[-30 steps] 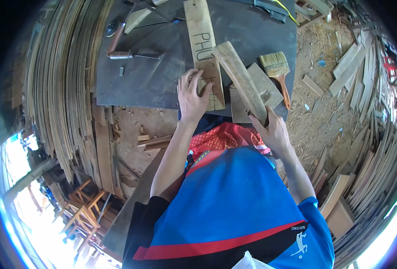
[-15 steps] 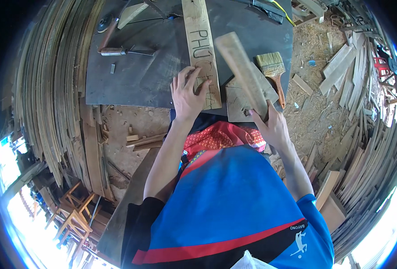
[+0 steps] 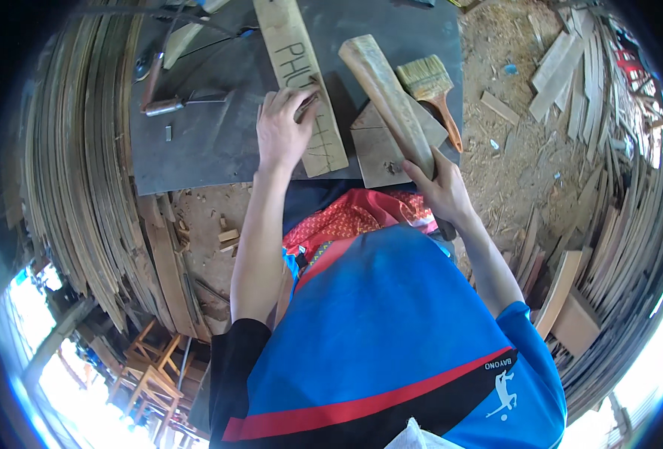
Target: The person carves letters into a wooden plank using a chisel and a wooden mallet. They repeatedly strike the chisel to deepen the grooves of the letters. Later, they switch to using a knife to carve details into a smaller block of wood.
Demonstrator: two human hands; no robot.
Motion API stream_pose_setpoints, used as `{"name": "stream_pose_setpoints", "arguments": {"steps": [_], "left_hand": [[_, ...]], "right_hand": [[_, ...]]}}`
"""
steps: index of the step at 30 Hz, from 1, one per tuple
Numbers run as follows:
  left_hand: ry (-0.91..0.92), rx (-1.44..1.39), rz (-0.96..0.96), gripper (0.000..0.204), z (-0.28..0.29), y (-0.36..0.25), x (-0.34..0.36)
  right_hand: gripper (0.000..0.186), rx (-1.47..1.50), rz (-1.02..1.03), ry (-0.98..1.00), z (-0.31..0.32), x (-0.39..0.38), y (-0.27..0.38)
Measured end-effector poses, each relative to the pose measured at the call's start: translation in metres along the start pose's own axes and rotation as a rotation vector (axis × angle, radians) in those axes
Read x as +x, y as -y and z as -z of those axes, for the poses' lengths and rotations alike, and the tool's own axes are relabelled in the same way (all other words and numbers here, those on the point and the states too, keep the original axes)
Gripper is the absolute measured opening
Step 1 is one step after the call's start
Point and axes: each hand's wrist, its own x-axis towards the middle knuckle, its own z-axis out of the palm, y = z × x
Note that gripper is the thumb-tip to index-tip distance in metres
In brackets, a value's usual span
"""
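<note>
Left hand curls over a long pale wooden board on the dark-grey bench, its hold unclear; right hand grips a brown wooden bat; upper lettering looks done, lower lettering unfinished

From the head, one wide fisheye view looks steeply down over the blue shirt, facing nearby hands and counter.
</note>
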Motion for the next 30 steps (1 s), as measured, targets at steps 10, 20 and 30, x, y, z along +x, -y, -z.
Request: {"name": "stream_pose_setpoints", "arguments": {"steps": [10,20,30], "left_hand": [[-0.108,0.005,-0.309,0.016,0.002,0.01,-0.005],[0.014,-0.359,0.382,0.02,0.009,-0.007,-0.014],[-0.119,-0.378,0.406,0.045,-0.003,-0.015,-0.012]], "right_hand": [[0.052,0.194,-0.062,-0.01,-0.008,-0.005,-0.007],[0.049,0.234,-0.037,-0.008,-0.014,-0.002,-0.02],[0.053,0.211,-0.086,0.04,-0.006,-0.002,-0.013]]}}
